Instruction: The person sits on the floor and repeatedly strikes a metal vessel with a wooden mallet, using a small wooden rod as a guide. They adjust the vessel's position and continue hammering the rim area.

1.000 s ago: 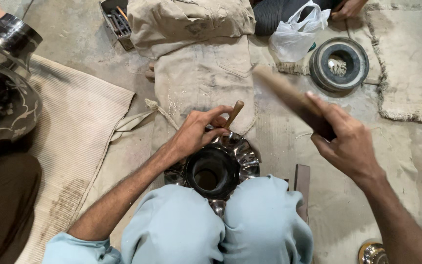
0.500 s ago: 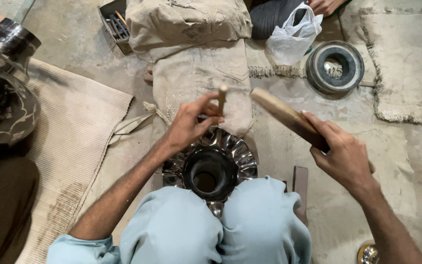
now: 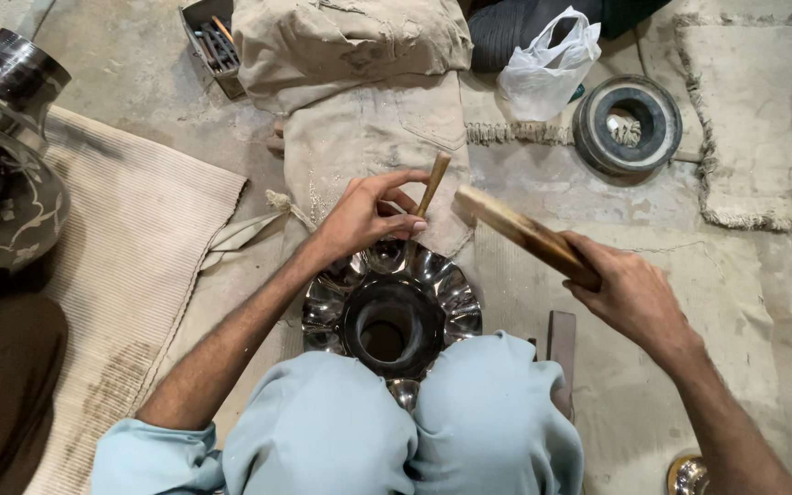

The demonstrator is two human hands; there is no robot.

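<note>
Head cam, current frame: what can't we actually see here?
- Chisel tip: hidden behind the left hand fingers, so its contact with the fluted metal vessel is unclear.
- Vessel's near side: covered by the knees.
- Wooden mallet handle: buried in the right hand.
- Engraved pot: cut off by the left edge.
- Tool tray contents: too small to identify.

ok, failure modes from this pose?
1. The left hand pinches the thin punch close to its struck end; a stroke of the wooden mallet in the right hand that lands off line could hit the fingers.
2. The punch leans, so a blow may make its tip skid across the fluted metal vessel.
3. Only the knees clamp the vessel; it could shift.
</note>
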